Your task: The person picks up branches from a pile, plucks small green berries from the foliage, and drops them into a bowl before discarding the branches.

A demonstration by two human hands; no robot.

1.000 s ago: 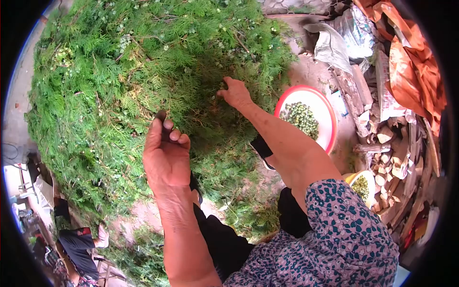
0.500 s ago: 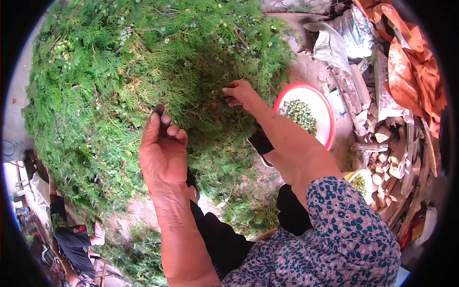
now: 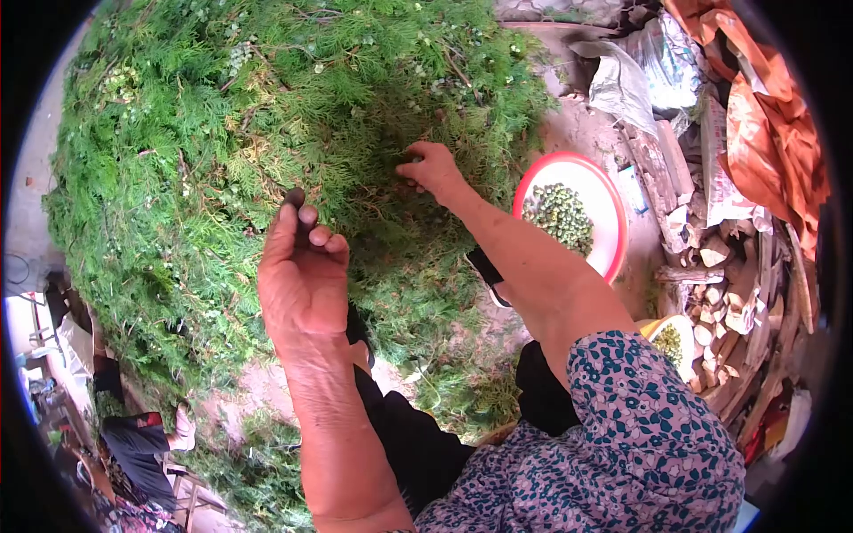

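My left hand (image 3: 306,266) is palm up over the edge of a big heap of green conifer branches (image 3: 204,115), its fingers curled together with darkened tips; what they hold, if anything, is hidden. Farther right, my right hand (image 3: 431,171) reaches over the shaded middle of the heap, thumb and fingers bent toward each other at the foliage. Whether something small is between them is too small to tell. Beside my right forearm sits a white basin with a red rim (image 3: 613,213), holding many small green cones (image 3: 558,216).
A smaller yellow-rimmed bowl of green pieces (image 3: 666,342) stands at the right, by stacked firewood (image 3: 711,302). White sacks (image 3: 622,84) and an orange cloth (image 3: 764,133) lie behind. Another person's dark-clothed leg (image 3: 138,444) shows at the lower left.
My right hand has moved slightly left and up over the branches. My left hand stays almost in place.
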